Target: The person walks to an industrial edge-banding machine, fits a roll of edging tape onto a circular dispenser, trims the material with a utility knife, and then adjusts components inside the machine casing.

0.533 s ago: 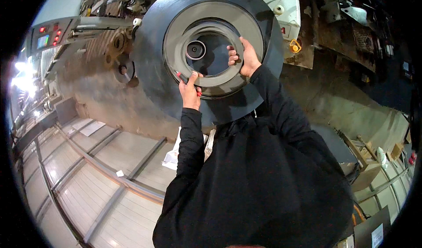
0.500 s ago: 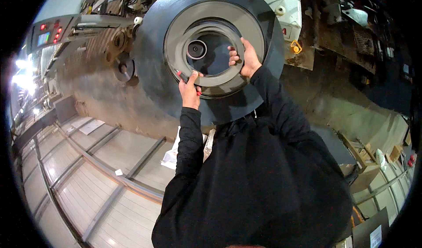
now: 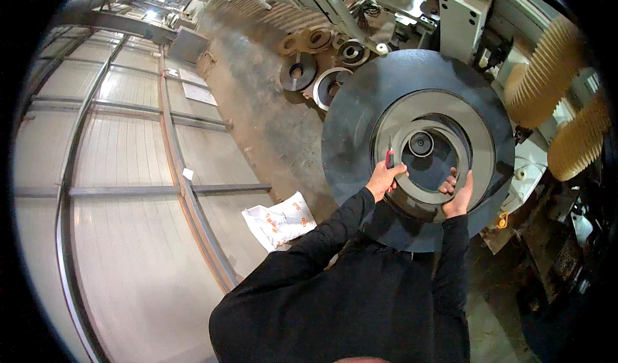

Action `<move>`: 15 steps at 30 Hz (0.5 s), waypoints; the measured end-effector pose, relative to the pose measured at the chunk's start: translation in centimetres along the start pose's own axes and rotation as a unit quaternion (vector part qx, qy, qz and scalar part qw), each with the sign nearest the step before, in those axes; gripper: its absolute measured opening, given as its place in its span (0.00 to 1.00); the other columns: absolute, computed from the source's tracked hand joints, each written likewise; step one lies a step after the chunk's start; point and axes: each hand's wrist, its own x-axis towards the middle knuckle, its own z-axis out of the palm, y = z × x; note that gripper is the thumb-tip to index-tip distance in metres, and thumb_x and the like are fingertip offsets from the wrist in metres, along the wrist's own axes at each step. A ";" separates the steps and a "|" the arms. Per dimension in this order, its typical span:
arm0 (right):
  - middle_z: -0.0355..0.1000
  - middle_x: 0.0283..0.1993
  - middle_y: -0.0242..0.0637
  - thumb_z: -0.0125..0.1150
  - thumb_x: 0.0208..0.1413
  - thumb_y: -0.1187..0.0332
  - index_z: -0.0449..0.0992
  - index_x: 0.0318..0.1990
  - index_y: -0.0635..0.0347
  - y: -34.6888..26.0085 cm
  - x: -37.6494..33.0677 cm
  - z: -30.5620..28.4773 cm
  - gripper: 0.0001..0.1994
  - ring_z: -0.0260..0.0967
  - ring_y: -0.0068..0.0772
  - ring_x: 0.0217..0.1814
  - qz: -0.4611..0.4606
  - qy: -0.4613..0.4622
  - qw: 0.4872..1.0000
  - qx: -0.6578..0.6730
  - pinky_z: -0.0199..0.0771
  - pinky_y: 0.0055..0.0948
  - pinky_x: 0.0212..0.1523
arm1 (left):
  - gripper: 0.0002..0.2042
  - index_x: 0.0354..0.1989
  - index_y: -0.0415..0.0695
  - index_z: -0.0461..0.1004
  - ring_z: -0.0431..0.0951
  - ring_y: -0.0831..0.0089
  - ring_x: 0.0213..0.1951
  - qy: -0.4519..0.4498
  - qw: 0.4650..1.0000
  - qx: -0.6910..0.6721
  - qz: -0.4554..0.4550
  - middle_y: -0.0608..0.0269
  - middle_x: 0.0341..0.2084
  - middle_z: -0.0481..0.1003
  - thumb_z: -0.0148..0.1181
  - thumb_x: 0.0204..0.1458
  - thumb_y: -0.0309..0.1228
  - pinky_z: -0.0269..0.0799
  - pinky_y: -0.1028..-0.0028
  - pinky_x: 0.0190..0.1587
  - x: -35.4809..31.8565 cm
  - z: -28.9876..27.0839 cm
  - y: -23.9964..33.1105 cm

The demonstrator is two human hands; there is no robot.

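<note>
My left hand (image 3: 384,181) is closed round a small pointed tool (image 3: 389,158) with a red-and-black handle. Its thumb also rests on the near left rim of a grey ring (image 3: 427,195). On the right side of that same ring, my right hand (image 3: 458,194) grips the rim, fingers curled over the inner edge. This ring lies off-centre within a wider grey ring (image 3: 479,128), which sits on a large dark round disc (image 3: 351,121). Through the opening, a small round black hub (image 3: 421,143) with a pale rim shows.
Several ring-shaped parts (image 3: 299,71) lie on the floor beyond the disc, to the left. A white printed sack (image 3: 280,221) rests by the panelled wall (image 3: 135,247). Ribbed tan bellows (image 3: 547,67) and machinery stand at the right.
The view has swung leftward, so disc and hands appear lower and further right. Both hands keep their grip on the ring, and the tool's pointed tip now shows more plainly.
</note>
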 end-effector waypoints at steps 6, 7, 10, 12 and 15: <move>0.45 0.26 0.23 0.47 0.71 0.39 0.70 0.50 0.62 1.9 -0.2 0.3 0.29 0.43 0.21 0.24 -0.026 0.018 0.999 -0.024 0.49 0.28 0.28 | 0.10 0.42 0.44 0.78 0.73 0.79 0.21 0.009 0.999 0.040 0.014 0.67 0.33 0.82 0.68 0.58 0.35 0.65 0.78 0.21 -0.3 -1.6 0.9; 0.48 0.26 0.25 0.48 0.71 0.39 0.70 0.49 0.61 2.2 -0.4 0.9 0.28 0.45 0.22 0.24 -0.024 0.026 0.999 -0.037 0.51 0.29 0.28 | 0.12 0.45 0.43 0.78 0.77 0.79 0.27 -0.008 0.998 0.032 0.047 0.68 0.34 0.82 0.67 0.58 0.36 0.67 0.78 0.24 -0.4 -2.1 0.5; 0.57 0.26 0.27 0.48 0.71 0.39 0.70 0.46 0.59 3.6 -0.1 1.0 0.28 0.53 0.24 0.24 0.008 0.020 1.000 -0.012 0.61 0.30 0.30 | 0.12 0.47 0.42 0.78 0.76 0.82 0.26 0.046 0.998 0.013 0.039 0.65 0.34 0.83 0.65 0.61 0.35 0.64 0.81 0.21 -0.2 -3.3 -1.0; 0.57 0.25 0.25 0.47 0.71 0.37 0.71 0.45 0.56 4.0 0.1 0.5 0.28 0.52 0.22 0.23 0.018 -0.003 1.000 -0.004 0.59 0.29 0.29 | 0.11 0.46 0.43 0.77 0.72 0.83 0.20 0.058 0.997 0.015 0.044 0.65 0.31 0.82 0.66 0.61 0.34 0.60 0.80 0.16 -0.5 -3.6 -2.0; 0.57 0.23 0.24 0.46 0.71 0.36 0.72 0.44 0.55 4.2 -0.5 1.1 0.28 0.51 0.21 0.22 0.005 -0.028 0.999 -0.016 0.57 0.28 0.29 | 0.09 0.44 0.44 0.77 0.71 0.84 0.20 0.049 0.997 -0.014 0.061 0.64 0.32 0.82 0.67 0.61 0.33 0.61 0.79 0.17 -2.1 -3.4 -1.4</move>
